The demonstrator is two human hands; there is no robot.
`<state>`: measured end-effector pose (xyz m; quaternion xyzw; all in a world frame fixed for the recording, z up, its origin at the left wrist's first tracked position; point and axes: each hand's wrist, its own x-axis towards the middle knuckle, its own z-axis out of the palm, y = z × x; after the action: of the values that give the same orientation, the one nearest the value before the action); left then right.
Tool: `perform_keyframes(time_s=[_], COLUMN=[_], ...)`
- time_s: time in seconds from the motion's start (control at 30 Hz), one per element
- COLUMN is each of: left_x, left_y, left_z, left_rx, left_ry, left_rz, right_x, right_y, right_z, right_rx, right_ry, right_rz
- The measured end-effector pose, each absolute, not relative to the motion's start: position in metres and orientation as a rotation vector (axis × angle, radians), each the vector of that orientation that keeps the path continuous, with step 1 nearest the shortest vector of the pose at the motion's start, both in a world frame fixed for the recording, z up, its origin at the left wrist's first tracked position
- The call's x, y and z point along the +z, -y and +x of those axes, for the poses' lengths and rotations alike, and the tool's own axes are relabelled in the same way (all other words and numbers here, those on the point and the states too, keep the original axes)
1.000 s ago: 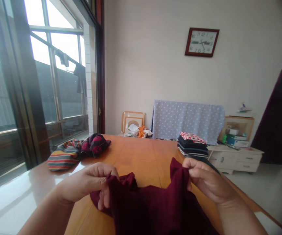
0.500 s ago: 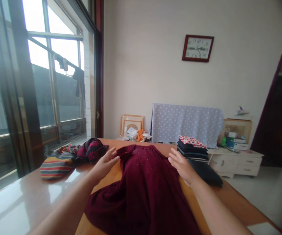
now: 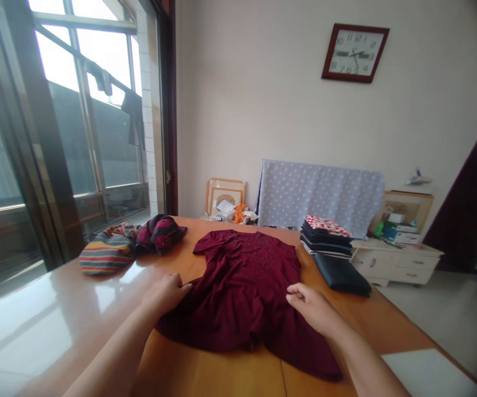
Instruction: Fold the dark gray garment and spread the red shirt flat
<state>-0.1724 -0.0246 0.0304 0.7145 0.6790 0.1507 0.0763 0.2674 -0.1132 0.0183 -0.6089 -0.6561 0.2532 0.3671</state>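
A dark red short-sleeved top point(image 3: 242, 286) lies spread on the wooden table in front of me, with small dark beads over its chest. Its collar points away from me, and its wavy hem lies nearest me. My left hand point(image 3: 167, 292) is closed on the left side edge of the cloth, thumb against fingers. On the other side, my right hand point(image 3: 310, 306) has curled fingers pinching the top near its right side. Folds run across the middle of the fabric between the hands.
Bundled striped cloth point(image 3: 108, 251) and a dark pink-patterned bundle point(image 3: 160, 234) sit at the table's far left. A stack of folded clothes point(image 3: 327, 237) stands far right, a dark folded garment point(image 3: 341, 274) before it. A white sheet point(image 3: 428, 372) lies by the right edge.
Both hands were open above the top near its shoulders. They have come down toward me and closed on its sides. The top now lies flatter, its sleeves and hem in view.
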Motion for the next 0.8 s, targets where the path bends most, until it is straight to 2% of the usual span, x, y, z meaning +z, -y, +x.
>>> perform_keyframes(time_s=[0.27, 0.53, 0.73, 0.8], left_x=[0.026, 0.022, 0.039, 0.045], left_y=[0.047, 0.072, 0.103, 0.11], left_z=[-0.192, -0.194, -0.194, -0.203], left_rx=[0.409, 0.966, 1.257, 1.319], left_ry=[-2.07, -1.977, -1.586, -1.614], left_rz=[2.165, 1.903, 1.459, 1.337], right_x=[0.014, -0.012, -0.017, -0.012], right_y=[0.181, 0.209, 0.204, 0.204], right_z=[0.276, 0.275, 0.27, 0.28], right_rx=[0.54, 0.153, 0.298, 0.317], right_ry=[1.898, 1.534, 1.388, 1.231], right_rz=[-1.626, -1.851, -1.736, -1.67])
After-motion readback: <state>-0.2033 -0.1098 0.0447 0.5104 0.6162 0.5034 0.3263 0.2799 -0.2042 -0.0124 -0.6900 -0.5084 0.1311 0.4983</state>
